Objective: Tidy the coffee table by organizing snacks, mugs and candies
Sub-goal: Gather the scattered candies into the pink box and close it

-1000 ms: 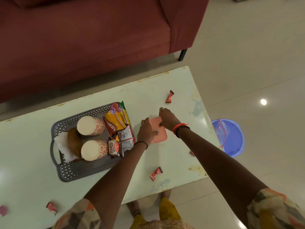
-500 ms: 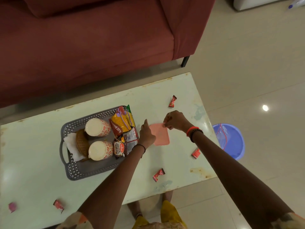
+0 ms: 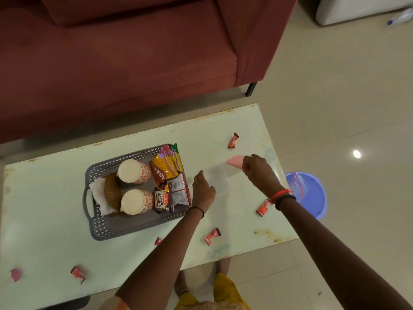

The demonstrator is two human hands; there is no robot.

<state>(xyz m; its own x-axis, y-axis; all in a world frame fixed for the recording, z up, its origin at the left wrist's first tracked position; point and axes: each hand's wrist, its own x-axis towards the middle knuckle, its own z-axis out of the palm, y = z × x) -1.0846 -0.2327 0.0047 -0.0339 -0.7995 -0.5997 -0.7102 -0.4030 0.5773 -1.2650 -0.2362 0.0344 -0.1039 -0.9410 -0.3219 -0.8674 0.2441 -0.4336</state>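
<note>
On the pale green coffee table (image 3: 55,220), my right hand (image 3: 257,171) pinches a pink lid (image 3: 234,161) and holds it tilted up above the table. Under it lies a clear plastic box (image 3: 218,180), and my left hand (image 3: 202,193) holds that box by its left edge. A grey tray (image 3: 98,229) to the left carries two patterned mugs (image 3: 134,171) (image 3: 136,201), snack packets (image 3: 166,166), a salted peanuts packet (image 3: 162,200), a woven coaster (image 3: 112,193) and a white napkin (image 3: 98,193). Red candies (image 3: 233,140) (image 3: 263,208) (image 3: 212,236) lie loose around the box.
More candies lie near the front edge: a red one (image 3: 77,272), a pink one (image 3: 15,274) and a small one (image 3: 158,240) by my left forearm. A blue basin (image 3: 312,202) with a zip bag stands on the floor right of the table. A red sofa (image 3: 111,63) runs behind.
My right hand has lifted the pink lid off the clear box and carried it up and to the right. My left hand stayed on the box.
</note>
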